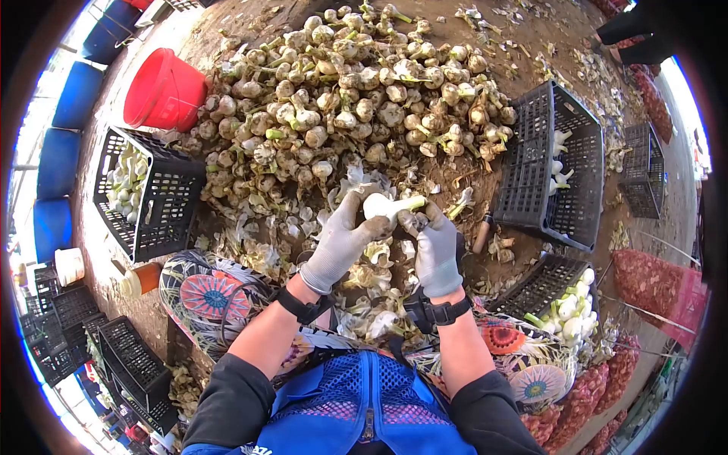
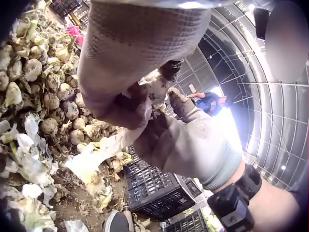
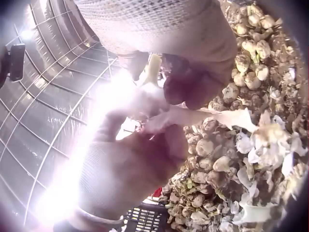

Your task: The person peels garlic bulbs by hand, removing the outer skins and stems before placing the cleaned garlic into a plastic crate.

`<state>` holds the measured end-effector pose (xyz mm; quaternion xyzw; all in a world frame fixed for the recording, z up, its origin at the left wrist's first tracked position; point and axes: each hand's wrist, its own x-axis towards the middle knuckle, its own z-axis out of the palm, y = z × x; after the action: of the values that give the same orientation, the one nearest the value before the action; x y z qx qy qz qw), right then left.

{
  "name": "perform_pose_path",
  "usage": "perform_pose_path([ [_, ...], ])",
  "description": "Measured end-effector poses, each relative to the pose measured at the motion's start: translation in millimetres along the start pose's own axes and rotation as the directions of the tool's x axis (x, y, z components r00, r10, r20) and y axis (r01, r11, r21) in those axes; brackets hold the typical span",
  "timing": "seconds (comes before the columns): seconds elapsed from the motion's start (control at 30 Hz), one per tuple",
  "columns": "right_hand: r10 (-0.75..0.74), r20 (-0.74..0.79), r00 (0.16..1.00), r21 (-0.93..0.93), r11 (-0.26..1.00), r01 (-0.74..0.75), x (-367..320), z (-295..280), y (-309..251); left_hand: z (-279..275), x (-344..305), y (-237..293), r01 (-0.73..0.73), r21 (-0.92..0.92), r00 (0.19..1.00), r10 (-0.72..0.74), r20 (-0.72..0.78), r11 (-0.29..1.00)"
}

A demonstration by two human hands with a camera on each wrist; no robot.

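A peeled-looking white garlic bulb (image 1: 377,206) with a pale green stem (image 1: 413,202) is held between two gloved hands. My left hand (image 1: 343,241) grips the bulb from the left, with the thumb under it. At the stem side my right hand (image 1: 436,254) has its fingertips curled and pinching. A strip of papery skin (image 3: 227,117) trails from between the hands in the right wrist view. The gloves are grey-white with soil-stained fingertips, and they hide much of the bulb in both wrist views.
A large heap of unpeeled garlic (image 1: 334,98) lies ahead, with shed skins (image 1: 364,284) below the hands. Black crates (image 1: 171,189) stand left and right, several holding cleaned garlic. A red bucket (image 1: 163,91) sits at back left. A wooden-handled tool (image 1: 481,235) rests by the right crate.
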<state>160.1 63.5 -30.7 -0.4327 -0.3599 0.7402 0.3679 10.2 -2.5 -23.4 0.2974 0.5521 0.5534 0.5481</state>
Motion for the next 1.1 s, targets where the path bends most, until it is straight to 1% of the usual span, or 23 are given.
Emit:
perform_pose_path([
  [0.13, 0.015, 0.051, 0.999, 0.011, 1.0, -0.016, -2, -6, -5, -7, 0, -2, 0.12, -0.005, 0.993, -0.12, 0.007, 0.993],
  [0.2, 0.149, 0.067, 0.987, -0.034, 0.988, -0.147, -4, -11, -7, -11, -1, -11, 0.138, -0.378, 0.99, -0.124, 0.062, 0.915],
  [0.23, 0.152, 0.068, 0.986, -0.034, 0.988, -0.15, -2, -14, -3, -15, -1, -14, 0.139, -0.378, 0.99, -0.125, 0.059, 0.915],
  [0.3, -0.059, 0.095, 0.994, -0.371, 0.924, 0.091, 2, -16, 3, -23, 1, -17, 0.455, -0.549, 0.889, -0.4, 0.225, 0.701],
  [0.33, -0.058, 0.096, 0.994, -0.37, 0.925, 0.089, 4, -18, 5, -27, 2, -18, 0.512, -0.523, 0.858, -0.384, 0.341, 0.681],
  [0.37, -0.3, 0.154, 0.941, -0.532, 0.778, 0.335, 5, -16, 2, -24, 1, -12, 0.513, -0.522, 0.858, -0.386, 0.34, 0.681],
  [0.4, -0.505, 0.251, 0.826, -0.652, 0.542, 0.53, 6, -14, 0, -20, -1, -5, 0.556, -0.505, 0.831, -0.45, 0.327, 0.66],
  [0.47, -0.503, 0.332, 0.798, -0.662, 0.479, 0.577, 11, -17, -6, -5, -6, -2, 0.644, -0.459, 0.756, -0.603, 0.256, 0.613],
  [0.5, -0.494, 0.417, 0.762, -0.66, 0.412, 0.628, 13, -18, -7, -2, -11, -1, 0.688, -0.408, 0.726, -0.566, 0.391, 0.6],
  [0.57, -0.546, 0.412, 0.73, -0.605, 0.435, 0.667, 11, -18, 1, -10, -11, -10, 0.699, -0.358, 0.706, -0.518, 0.482, 0.62],
  [0.6, -0.379, 0.246, 0.892, -0.516, 0.728, 0.451, 5, -15, -4, -6, -12, -12, 0.7, -0.359, 0.706, -0.518, 0.483, 0.618],
  [0.63, -0.142, 0.118, 0.983, -0.353, 0.919, 0.175, 2, -13, -6, -1, -14, -13, 0.673, -0.458, 0.734, -0.448, 0.51, 0.581],
  [0.67, 0.023, 0.076, 0.997, -0.413, 0.911, 0.011, 9, -33, -7, 2, -13, -7, 0.641, -0.551, 0.764, -0.372, 0.527, 0.535],
  [0.7, -0.019, 0.361, 0.933, 0.121, 0.992, -0.026, 22, -37, 2, 0, -13, -2, 0.63, -0.559, 0.773, -0.362, 0.521, 0.539],
  [0.77, -0.117, 0.444, 0.888, 0.186, 0.982, 0.037, 7, -45, -2, 1, -10, 5, 0.567, -0.591, 0.821, -0.338, 0.459, 0.574],
  [0.8, 0.137, 0.436, 0.889, 0.071, 0.98, -0.186, 7, -48, -2, -7, -6, -8, 0.589, -0.561, 0.804, -0.348, 0.482, 0.582],
  [0.83, 0.11, 0.389, 0.915, 0.144, 0.973, -0.178, 3, -44, 7, -13, -4, -21, 0.613, -0.529, 0.783, -0.36, 0.507, 0.587],
  [0.87, 0.105, 0.349, 0.931, 0.086, 0.986, -0.143, 2, -44, 14, -1, -10, -7, 0.469, -0.61, 0.883, -0.307, 0.356, 0.639],
  [0.9, 0.095, 0.312, 0.945, 0.028, 0.994, -0.11, 3, -43, 20, -1, -8, -13, 0.47, -0.607, 0.882, -0.308, 0.357, 0.641],
  [0.97, 0.082, 0.206, 0.975, -0.023, 0.997, -0.079, 5, -41, 12, -6, -5, -30, 0.179, -0.38, 0.959, -0.247, -0.139, 0.908],
  [1.0, 0.061, 0.097, 0.993, -0.083, 0.995, -0.053, 6, -36, 3, -7, -7, -23, 0.179, -0.379, 0.959, -0.247, -0.139, 0.908],
  [1.03, 0.072, -0.024, 0.997, -0.006, 0.997, -0.072, 7, -33, -6, -9, -10, -14, 0.175, -0.233, 0.975, -0.202, -0.097, 0.957],
  [1.1, 0.065, -0.302, 0.951, -0.047, 0.995, -0.083, 21, -57, 5, -10, -17, 9, 0.124, 0.064, 0.992, -0.125, 0.009, 0.99],
])
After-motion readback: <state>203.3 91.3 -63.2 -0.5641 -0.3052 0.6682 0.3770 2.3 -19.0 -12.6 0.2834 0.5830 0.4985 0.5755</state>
